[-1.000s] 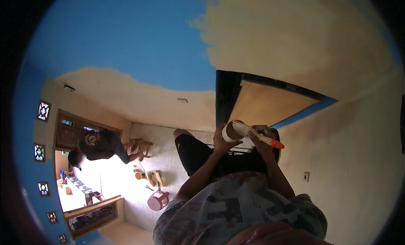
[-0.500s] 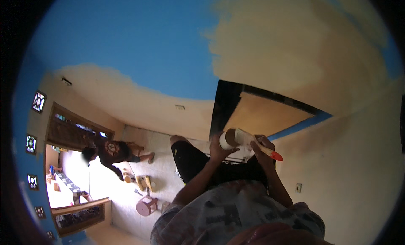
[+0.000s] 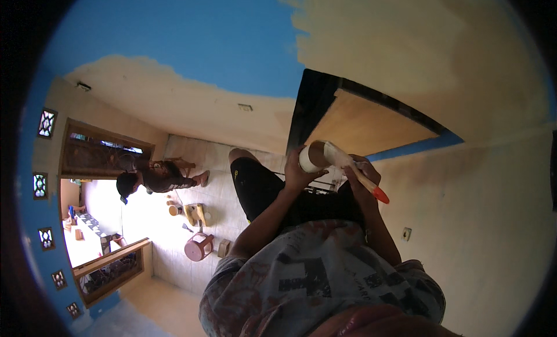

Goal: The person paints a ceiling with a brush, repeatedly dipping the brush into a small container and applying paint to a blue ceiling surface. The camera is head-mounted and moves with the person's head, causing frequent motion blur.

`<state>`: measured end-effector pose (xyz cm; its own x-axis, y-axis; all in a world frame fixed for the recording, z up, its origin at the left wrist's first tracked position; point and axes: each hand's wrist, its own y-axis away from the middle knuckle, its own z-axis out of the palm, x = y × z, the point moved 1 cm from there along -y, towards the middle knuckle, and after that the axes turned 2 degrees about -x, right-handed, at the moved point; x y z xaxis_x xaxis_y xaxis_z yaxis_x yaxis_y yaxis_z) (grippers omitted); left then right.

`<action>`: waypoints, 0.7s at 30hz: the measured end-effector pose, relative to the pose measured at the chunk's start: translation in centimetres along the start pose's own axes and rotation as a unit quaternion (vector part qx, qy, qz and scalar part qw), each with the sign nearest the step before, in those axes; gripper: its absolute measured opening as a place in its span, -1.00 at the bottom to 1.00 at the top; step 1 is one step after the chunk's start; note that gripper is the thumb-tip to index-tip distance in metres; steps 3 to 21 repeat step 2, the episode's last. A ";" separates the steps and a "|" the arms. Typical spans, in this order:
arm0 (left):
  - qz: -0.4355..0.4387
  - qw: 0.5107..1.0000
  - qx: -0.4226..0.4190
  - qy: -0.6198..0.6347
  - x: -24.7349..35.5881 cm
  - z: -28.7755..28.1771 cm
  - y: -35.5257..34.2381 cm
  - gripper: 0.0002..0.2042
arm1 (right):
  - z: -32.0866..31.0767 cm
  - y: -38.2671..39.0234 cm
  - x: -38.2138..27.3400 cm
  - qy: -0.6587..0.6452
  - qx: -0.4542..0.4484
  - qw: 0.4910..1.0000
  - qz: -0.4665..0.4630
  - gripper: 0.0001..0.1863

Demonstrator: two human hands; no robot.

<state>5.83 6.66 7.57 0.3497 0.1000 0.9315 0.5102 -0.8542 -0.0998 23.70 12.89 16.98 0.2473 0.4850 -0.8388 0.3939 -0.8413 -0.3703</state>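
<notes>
Presently, the left hand (image 3: 299, 173) grips a small paint container (image 3: 311, 155); the right hand (image 3: 361, 176) pinches a paintbrush (image 3: 354, 170), bristles at the container mouth. Step: likely loading paint. Next: lift brush cleanly, avoiding drips.

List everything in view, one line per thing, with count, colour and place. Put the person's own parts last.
paint cup: one, white outside and tan inside, held in front of the chest.
paintbrush: one, pale bristle end in the cup, handle with an orange-red tip.
wall: one, part blue and part tan, across the top of the view.
doorway: one, dark frame, just past the cup.
stool: one, pinkish, on the tiled floor.
other person: one, dark top, bent over near the stool.
wall socket: one, pale, on the tan wall at right.
left hand: grip closed round the cup.
right hand: grip closed on the brush handle.
</notes>
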 end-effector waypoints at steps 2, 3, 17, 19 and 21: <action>0.001 1.000 -0.005 0.000 0.4 -0.1 -0.6 -0.10 | -0.6 -0.3 0.8 0.085 -0.047 0.995 -0.028 -0.79; 0.001 1.000 -0.005 0.000 0.4 -0.1 -0.6 -0.10 | -0.6 -0.3 0.8 0.085 -0.047 0.995 -0.028 -0.79; 0.001 1.000 -0.005 0.000 0.4 -0.1 -0.6 -0.10 | -0.6 -0.3 0.8 0.085 -0.047 0.995 -0.028 -0.79; 0.001 1.000 -0.005 0.000 0.4 -0.1 -0.6 -0.10 | -0.6 -0.3 0.8 0.085 -0.047 0.995 -0.028 -0.79; 0.001 1.000 -0.005 0.000 0.4 -0.1 -0.6 -0.10 | -0.6 -0.3 0.8 0.085 -0.047 0.995 -0.028 -0.79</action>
